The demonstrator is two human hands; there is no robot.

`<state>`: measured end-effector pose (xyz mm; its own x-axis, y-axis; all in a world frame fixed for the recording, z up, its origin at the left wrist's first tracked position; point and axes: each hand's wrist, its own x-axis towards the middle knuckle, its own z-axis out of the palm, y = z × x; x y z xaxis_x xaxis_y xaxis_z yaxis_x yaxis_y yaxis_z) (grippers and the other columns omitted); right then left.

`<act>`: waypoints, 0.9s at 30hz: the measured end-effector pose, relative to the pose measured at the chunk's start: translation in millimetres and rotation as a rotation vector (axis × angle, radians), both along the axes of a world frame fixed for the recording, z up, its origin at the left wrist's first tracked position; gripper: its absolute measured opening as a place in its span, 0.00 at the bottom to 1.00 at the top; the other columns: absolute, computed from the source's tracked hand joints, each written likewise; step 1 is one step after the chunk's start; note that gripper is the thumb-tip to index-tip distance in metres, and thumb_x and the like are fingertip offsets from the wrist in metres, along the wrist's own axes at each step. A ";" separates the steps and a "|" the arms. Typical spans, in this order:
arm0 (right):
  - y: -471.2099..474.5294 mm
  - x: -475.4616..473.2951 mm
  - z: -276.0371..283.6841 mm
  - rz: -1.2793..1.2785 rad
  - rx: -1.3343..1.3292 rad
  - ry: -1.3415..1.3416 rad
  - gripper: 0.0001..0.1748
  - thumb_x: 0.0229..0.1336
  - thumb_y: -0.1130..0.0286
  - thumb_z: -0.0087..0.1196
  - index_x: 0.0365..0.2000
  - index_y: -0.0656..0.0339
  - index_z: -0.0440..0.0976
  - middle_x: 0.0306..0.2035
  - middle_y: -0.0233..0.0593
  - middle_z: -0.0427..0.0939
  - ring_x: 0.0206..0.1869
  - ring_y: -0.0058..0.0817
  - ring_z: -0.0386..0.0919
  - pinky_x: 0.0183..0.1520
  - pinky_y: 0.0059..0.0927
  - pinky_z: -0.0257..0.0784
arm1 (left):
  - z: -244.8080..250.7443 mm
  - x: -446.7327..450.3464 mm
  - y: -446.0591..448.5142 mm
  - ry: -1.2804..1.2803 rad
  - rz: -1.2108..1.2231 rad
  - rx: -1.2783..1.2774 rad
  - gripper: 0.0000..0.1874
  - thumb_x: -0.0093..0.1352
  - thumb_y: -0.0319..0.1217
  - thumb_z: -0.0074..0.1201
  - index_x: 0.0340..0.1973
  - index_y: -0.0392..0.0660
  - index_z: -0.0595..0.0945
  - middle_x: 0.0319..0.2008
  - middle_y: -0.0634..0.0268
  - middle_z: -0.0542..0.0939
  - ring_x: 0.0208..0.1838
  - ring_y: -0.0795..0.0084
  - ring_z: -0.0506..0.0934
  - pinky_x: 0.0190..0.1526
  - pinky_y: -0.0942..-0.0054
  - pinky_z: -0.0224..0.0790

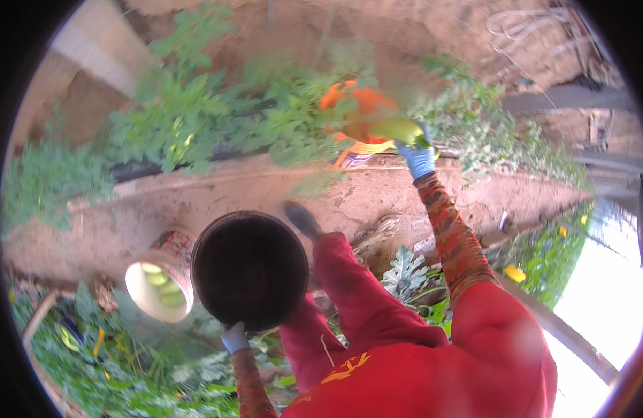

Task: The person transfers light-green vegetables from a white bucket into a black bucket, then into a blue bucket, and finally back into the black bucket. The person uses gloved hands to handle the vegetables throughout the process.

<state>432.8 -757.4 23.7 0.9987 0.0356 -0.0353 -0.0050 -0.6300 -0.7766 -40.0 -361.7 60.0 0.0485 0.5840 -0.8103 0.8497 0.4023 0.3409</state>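
Observation:
My right hand (417, 157), in a blue glove, is stretched forward and grips a pale green squash (394, 129) near its stem end. The squash overlaps an orange thing (371, 107) over a bucket with a printed side (355, 158); blur and leaves hide whether they touch. In its blue glove, my left hand (235, 337) holds the near rim of a dark bucket (248, 269). That bucket's inside is too dark to make out. Just left of it stands a tilted white bucket (183, 277) with several green squashes (164, 285) in it.
Leafy vines (190, 112) line the far side of the bare dirt path (237, 180). Squash plants (159, 360) with yellow flowers grow on the near side. My dark shoe (304, 219) is on the path. A coiled hose (525, 26) lies at upper right, near grey beams (567, 98).

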 end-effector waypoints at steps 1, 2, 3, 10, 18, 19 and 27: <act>-6.2 15.9 -8.8 -0.037 0.207 0.019 0.29 0.46 0.75 0.61 0.50 0.63 0.64 0.41 0.37 0.73 0.40 0.23 0.69 0.42 0.24 0.70 | -0.9 5.4 -7.0 -0.209 0.166 -0.023 0.20 0.53 0.21 0.48 0.43 0.33 0.76 0.27 0.59 0.79 0.23 0.70 0.76 0.18 0.76 0.69; -7.1 24.4 -20.8 -0.126 0.086 0.033 0.29 0.48 0.72 0.61 0.52 0.63 0.64 0.45 0.42 0.73 0.43 0.30 0.72 0.46 0.29 0.70 | 3.0 6.0 -9.8 -0.104 0.166 -0.064 0.20 0.54 0.19 0.46 0.43 0.34 0.76 0.27 0.59 0.79 0.21 0.70 0.75 0.18 0.76 0.68; -12.7 36.0 -27.1 0.065 -0.419 -0.090 0.31 0.49 0.68 0.58 0.54 0.63 0.64 0.49 0.48 0.73 0.49 0.39 0.73 0.49 0.37 0.69 | 4.7 6.5 -16.1 -0.131 0.230 -0.087 0.17 0.54 0.22 0.49 0.41 0.36 0.77 0.26 0.60 0.79 0.24 0.72 0.75 0.22 0.75 0.69; 26.0 -49.9 -86.7 0.695 -0.751 0.546 0.18 0.48 0.71 0.55 0.42 0.63 0.71 0.39 0.38 0.76 0.41 0.32 0.74 0.45 0.31 0.70 | 0.9 -14.7 -44.2 0.014 0.092 0.040 0.21 0.52 0.35 0.54 0.38 0.36 0.79 0.28 0.47 0.81 0.33 0.55 0.80 0.36 0.63 0.72; 243.5 -185.7 -75.1 0.819 0.039 0.954 0.13 0.53 0.81 0.51 0.41 0.65 0.73 0.38 0.37 0.76 0.38 0.24 0.75 0.38 0.25 0.73 | 16.2 -117.4 -53.9 -0.161 0.598 -0.037 0.20 0.53 0.30 0.54 0.40 0.34 0.77 0.26 0.53 0.80 0.24 0.66 0.79 0.27 0.69 0.74; 276.5 -197.2 -72.2 0.877 0.141 0.929 0.13 0.53 0.81 0.51 0.41 0.65 0.72 0.38 0.38 0.76 0.39 0.25 0.75 0.39 0.26 0.74 | 21.4 -133.0 -55.4 -0.146 0.659 -0.030 0.20 0.53 0.30 0.54 0.40 0.33 0.77 0.26 0.54 0.80 0.24 0.66 0.79 0.27 0.70 0.74; 503.4 -327.5 -93.5 1.256 0.056 0.674 0.13 0.54 0.80 0.52 0.42 0.65 0.72 0.33 0.32 0.76 0.35 0.19 0.74 0.40 0.21 0.72 | 36.0 -225.3 -65.9 -0.085 1.229 0.043 0.19 0.51 0.22 0.54 0.39 0.33 0.77 0.27 0.68 0.78 0.30 0.79 0.74 0.34 0.78 0.69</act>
